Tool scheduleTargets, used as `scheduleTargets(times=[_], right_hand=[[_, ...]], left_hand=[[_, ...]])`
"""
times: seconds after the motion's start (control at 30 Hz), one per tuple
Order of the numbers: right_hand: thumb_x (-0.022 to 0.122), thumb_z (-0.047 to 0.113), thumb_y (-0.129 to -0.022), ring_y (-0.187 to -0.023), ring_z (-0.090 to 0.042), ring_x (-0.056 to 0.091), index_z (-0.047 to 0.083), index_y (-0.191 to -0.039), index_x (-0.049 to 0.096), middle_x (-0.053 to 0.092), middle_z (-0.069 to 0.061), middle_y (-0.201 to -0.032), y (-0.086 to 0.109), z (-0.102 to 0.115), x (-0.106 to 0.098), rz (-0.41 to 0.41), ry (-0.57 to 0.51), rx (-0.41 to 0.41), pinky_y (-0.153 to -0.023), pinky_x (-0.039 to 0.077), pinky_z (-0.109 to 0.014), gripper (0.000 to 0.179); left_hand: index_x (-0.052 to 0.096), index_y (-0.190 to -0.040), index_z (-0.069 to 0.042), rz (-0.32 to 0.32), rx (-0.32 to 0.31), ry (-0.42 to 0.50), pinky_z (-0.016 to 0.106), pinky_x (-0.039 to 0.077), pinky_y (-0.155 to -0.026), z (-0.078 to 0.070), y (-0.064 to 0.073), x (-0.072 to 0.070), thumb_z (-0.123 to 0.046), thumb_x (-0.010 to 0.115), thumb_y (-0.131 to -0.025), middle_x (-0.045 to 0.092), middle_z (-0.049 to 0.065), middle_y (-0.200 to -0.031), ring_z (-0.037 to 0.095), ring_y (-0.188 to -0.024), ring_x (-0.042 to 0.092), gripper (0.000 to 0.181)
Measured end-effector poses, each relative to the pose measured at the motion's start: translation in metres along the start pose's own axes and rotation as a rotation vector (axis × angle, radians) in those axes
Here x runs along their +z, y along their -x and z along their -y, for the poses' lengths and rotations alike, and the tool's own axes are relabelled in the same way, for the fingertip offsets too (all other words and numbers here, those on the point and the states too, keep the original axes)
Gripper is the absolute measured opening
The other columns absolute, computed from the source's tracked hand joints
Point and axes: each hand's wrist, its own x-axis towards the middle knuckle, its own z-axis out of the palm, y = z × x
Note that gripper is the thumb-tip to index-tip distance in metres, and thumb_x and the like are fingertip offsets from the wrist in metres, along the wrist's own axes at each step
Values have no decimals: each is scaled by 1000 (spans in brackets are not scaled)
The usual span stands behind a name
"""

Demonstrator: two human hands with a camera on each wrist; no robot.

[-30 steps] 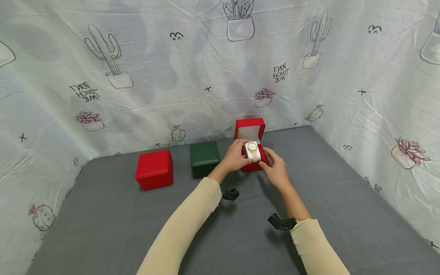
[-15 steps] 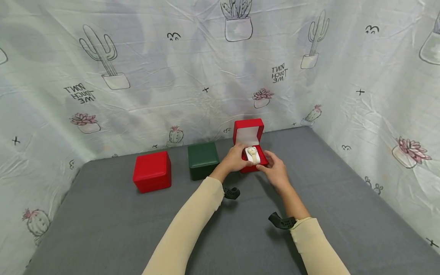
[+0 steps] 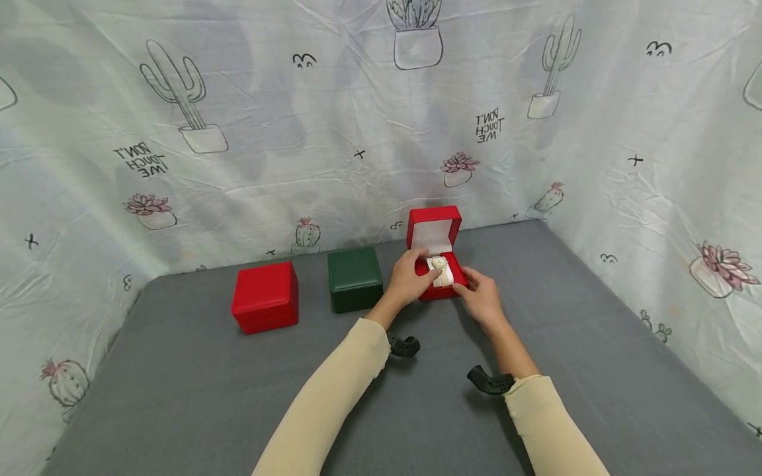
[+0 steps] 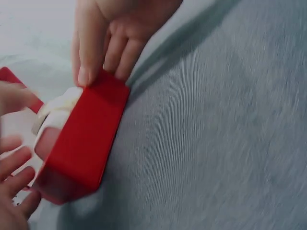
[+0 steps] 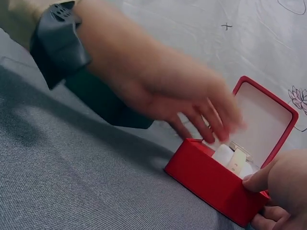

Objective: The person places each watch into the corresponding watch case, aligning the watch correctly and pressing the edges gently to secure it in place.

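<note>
An open red watch box stands at the back of the table, its lid with pale lining raised. Inside sits a white cushion bearing a watch with a cream strap. My left hand reaches over the box's left side, its thumb overlapping the watch in the head view. Those fingers are loosely spread and blurred, above the cushion in the right wrist view. My right hand grips the box's front right corner, thumb at the rim and fingers round the side.
A closed dark green box stands just left of the open one. Farther left is a closed red box. A white cloth with cactus drawings hangs behind the grey table.
The cushion with the watch has gone down into the red box. My left hand's fingers have loosened from it, and the right hand stays at the box's right side.
</note>
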Motion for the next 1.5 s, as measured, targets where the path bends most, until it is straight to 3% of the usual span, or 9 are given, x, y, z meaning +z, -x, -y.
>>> scheduleTargets(times=[0.1,0.2,0.33,0.43,0.73,0.97,1.13,1.4,1.5], right_hand=[[59,11,-88,-124,-31,47,-1,-135,41,45,-21,-136,-2,0,0,-16,21,-12,-98,43,-42,51],[60,12,-88,-123,-30,48,0,-134,42,46,-21,-135,-3,1,0,-23,26,-15,-97,44,-41,51],[60,11,-87,-123,-29,49,0,-133,44,48,-21,-134,-3,1,1,-24,19,-17,-97,44,-40,50],[61,12,-87,-122,-29,50,1,-133,45,49,-21,-133,-2,1,2,-28,23,-10,-97,44,-40,50],[62,13,-86,-120,-28,52,2,-134,45,49,-19,-133,0,3,8,-13,11,-1,-95,45,-41,51],[62,11,-86,-120,-28,52,2,-132,46,50,-19,-132,-5,4,5,-34,-7,-10,-95,45,-40,50],[62,10,-86,-121,-29,51,1,-132,45,50,-20,-133,-6,4,2,-12,-27,2,-96,45,-40,50],[31,7,-91,-130,-30,39,6,-144,23,35,-18,-144,-6,6,-11,98,-308,122,-107,32,-44,54],[23,24,-98,-135,-30,30,8,-146,17,29,-19,-147,-7,9,-16,139,-388,153,-111,25,-43,50]], left_hand=[[52,-117,-13,-181,-74,195,35,47,-89,-6,-2,-2,-36,59,-87,54,4,-115,18,-105,51,39],[47,-120,-14,-277,-209,342,37,45,-89,-12,-9,-6,-47,52,-88,50,6,-118,19,-104,49,46],[35,-135,-18,-257,-368,457,44,39,-99,-18,-21,-13,-63,44,-84,41,6,-134,20,-117,42,69],[29,-142,-20,-216,-408,498,48,36,-103,-20,-29,-17,-69,40,-82,36,4,-141,21,-124,38,78],[41,-132,-24,-177,-412,544,45,42,-96,-22,-38,-25,-68,45,-80,49,2,-127,19,-112,46,68],[40,-130,-25,-152,-327,522,41,45,-94,-26,-31,-25,-58,47,-85,48,-1,-127,17,-112,46,56],[37,-132,-29,-117,-325,528,41,42,-98,-23,-25,-20,-54,50,-85,44,-3,-133,16,-117,43,55],[36,-133,-28,-96,-334,520,40,44,-95,-24,-16,-14,-41,51,-82,43,-3,-133,15,-115,43,54],[38,-130,-25,-100,-316,510,39,44,-94,-27,-13,-12,-36,52,-80,45,-1,-130,16,-113,45,53]])
